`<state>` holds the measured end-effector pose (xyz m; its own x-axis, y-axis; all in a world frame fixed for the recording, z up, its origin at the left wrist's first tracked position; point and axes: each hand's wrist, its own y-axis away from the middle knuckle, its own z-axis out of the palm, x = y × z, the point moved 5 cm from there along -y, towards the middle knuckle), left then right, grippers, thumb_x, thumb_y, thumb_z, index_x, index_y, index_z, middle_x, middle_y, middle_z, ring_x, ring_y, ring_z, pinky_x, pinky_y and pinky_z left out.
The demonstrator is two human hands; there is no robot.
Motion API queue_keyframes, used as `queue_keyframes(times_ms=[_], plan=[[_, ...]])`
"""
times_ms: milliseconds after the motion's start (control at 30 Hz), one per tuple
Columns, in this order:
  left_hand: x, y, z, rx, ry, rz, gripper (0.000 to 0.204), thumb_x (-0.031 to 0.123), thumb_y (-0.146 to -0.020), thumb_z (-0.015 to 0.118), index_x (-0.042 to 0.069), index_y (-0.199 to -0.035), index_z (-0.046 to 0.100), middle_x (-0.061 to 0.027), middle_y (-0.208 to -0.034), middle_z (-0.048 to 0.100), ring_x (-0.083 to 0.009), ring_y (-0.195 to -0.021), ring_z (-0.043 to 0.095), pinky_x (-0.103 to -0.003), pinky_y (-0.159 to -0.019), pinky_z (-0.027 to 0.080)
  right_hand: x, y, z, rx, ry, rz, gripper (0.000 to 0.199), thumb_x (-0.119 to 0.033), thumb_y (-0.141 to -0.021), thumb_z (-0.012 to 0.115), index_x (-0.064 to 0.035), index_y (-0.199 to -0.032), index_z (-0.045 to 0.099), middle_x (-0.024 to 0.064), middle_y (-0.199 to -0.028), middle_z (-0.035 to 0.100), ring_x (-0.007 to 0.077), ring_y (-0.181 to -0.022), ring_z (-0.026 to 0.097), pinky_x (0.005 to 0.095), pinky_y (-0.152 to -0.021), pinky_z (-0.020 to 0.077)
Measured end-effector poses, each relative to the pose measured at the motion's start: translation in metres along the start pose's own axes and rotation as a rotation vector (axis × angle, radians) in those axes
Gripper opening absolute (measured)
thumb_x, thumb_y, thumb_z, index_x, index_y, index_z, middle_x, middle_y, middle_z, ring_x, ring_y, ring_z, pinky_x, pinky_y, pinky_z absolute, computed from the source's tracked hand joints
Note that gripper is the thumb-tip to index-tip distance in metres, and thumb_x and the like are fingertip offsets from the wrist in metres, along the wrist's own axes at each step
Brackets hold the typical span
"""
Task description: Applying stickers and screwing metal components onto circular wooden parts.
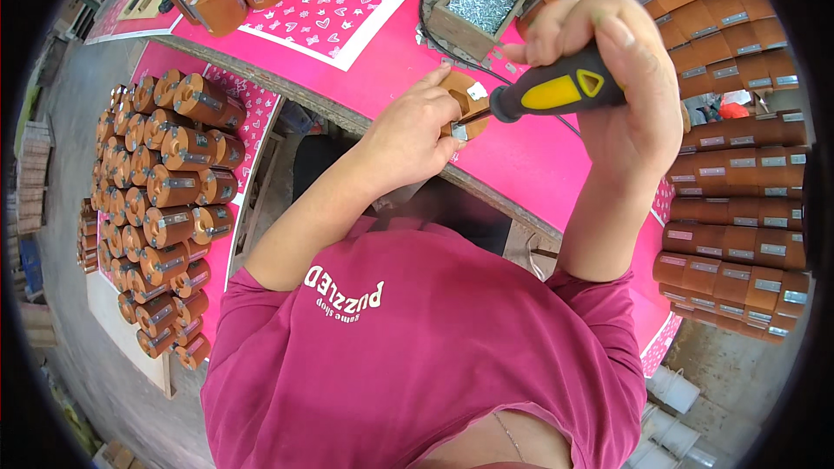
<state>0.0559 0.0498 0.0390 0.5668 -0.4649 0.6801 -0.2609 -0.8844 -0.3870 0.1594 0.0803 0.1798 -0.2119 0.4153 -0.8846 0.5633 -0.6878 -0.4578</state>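
Observation:
My right hand (632, 78) is wrapped round the black and yellow handle of a screwdriver (552, 93), which lies nearly level and points left. Its shaft reaches down to a small metal plate on a round brown wooden block (456, 83) near the front edge of the pink table (378, 91). With its fingers round the block's left side, my left hand (413, 128) grips it against the table top. A white patch shows on the block's upper face. Whether the tip sits in a screw is too small to tell.
Beyond the block stands a wooden box (458, 24) of small silvery screws (484, 2), with a black cable (427, 13) running past it. Brown cylinders with metal strips are stacked at left (169, 187), far left (217, 0) and right (738, 182). White buckets (673, 389) stand at lower right.

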Motion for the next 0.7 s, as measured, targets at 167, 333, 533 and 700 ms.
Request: queue_keyframes(times_ms=[167,333,533,700], plan=[[0.002,-0.003,0.000,-0.047,0.009,-0.020,0.018,0.006,-0.065,0.066,-0.003,-0.075,0.055,-0.0160,-0.074,0.055,-0.0361,-0.104,0.051,-0.040,-0.096,0.036,0.005,0.020,-0.004,0.360,-0.054,-0.231,0.010,-0.006,-0.084,0.037,-0.0003,-0.084,0.044,0.0129,-0.069,0.047,0.0204,-0.061,0.047,0.0371,-0.059,0.0483],[0.002,-0.003,0.000,-0.034,0.043,-0.028,0.016,0.005,-0.064,0.064,-0.004,-0.073,0.055,-0.0170,-0.074,0.055,-0.0359,-0.097,0.053,-0.040,-0.099,0.033,0.009,0.005,0.006,0.106,-0.138,-0.328,0.003,-0.001,-0.082,0.042,-0.0028,-0.079,0.042,0.0074,-0.058,0.044,0.0152,-0.051,0.042,0.0288,-0.046,0.0388],[0.001,-0.002,0.002,-0.037,0.023,-0.007,0.017,0.004,-0.064,0.065,-0.004,-0.076,0.056,-0.0170,-0.079,0.057,-0.0372,-0.108,0.048,-0.040,-0.096,0.036,0.011,-0.005,0.000,-0.438,-0.337,-0.336,0.009,-0.008,-0.080,0.045,-0.0096,-0.079,0.036,0.0010,-0.059,0.044,0.0105,-0.048,0.041,0.0244,-0.045,0.0364],[0.002,-0.001,0.000,-0.012,-0.005,-0.009,0.021,0.005,-0.064,0.069,-0.002,-0.078,0.056,-0.0147,-0.084,0.058,-0.0377,-0.112,0.045,-0.040,-0.091,0.040,0.015,-0.011,-0.004,-0.513,-0.430,-0.307,0.009,-0.010,-0.078,0.046,-0.0101,-0.078,0.037,-0.0003,-0.059,0.045,0.0101,-0.049,0.042,0.0237,-0.045,0.0366]])
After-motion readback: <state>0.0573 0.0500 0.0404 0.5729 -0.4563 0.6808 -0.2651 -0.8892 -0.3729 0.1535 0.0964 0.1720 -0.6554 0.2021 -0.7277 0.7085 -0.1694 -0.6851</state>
